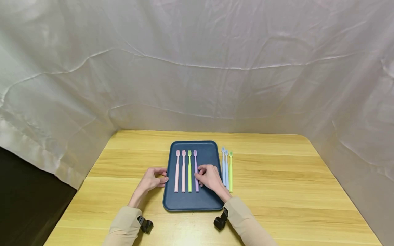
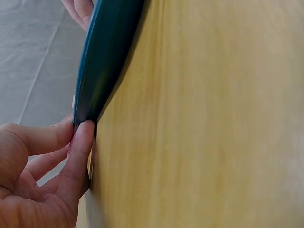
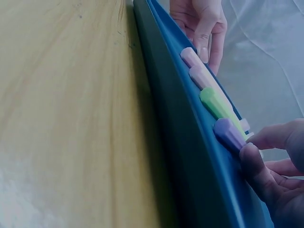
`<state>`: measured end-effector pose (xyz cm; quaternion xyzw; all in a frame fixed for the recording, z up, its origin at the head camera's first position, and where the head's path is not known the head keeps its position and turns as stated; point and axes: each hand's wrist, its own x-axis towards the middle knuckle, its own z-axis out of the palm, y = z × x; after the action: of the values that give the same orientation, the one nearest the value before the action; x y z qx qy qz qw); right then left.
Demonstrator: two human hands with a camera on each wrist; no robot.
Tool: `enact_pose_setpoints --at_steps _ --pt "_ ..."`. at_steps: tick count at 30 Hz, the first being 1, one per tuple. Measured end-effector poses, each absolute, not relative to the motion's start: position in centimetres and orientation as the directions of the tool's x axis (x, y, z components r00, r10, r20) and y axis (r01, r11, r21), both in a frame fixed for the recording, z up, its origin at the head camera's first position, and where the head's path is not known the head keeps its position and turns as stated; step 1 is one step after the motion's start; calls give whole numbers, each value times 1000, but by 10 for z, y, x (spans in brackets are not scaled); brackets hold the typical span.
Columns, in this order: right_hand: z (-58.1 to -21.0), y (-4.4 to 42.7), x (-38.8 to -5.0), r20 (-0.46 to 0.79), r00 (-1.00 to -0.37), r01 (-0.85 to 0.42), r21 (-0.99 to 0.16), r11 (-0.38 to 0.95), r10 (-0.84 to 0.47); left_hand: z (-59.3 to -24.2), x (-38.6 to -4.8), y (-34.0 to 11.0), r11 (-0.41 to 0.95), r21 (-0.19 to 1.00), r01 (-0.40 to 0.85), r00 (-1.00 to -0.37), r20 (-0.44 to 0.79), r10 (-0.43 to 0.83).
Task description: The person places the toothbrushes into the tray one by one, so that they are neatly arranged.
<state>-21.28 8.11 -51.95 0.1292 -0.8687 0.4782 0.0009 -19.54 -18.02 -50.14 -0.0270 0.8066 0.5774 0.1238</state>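
Observation:
A dark blue tray (image 1: 192,204) lies on the table, holding two pink toothbrushes (image 1: 176,172), a green one (image 1: 189,174) and, rightmost, a purple one (image 1: 195,162), side by side with heads away. My right hand (image 1: 210,177) pinches the purple toothbrush (image 3: 228,133) between thumb and finger; in the right wrist view the hand (image 3: 280,166) is at the handle. At the tray's left edge, my left hand (image 1: 151,179) grips the rim; the left wrist view shows the thumb and fingers of this hand (image 2: 47,175) pinching the tray edge (image 2: 102,61).
Right of the tray, two light blue toothbrushes (image 1: 226,171) and a green one (image 1: 231,174) lie on the wooden table (image 1: 292,184), partly behind my right wrist. Grey curtains (image 1: 200,89) hang at the back and both sides.

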Motion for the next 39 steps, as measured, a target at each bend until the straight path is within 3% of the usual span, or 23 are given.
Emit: enact_pose_setpoints --at_steps 39 --pt "-523 78 -214 114 -968 -213 -841 498 -223 -504 -197 -180 338 920 -196 -967 -240 91"
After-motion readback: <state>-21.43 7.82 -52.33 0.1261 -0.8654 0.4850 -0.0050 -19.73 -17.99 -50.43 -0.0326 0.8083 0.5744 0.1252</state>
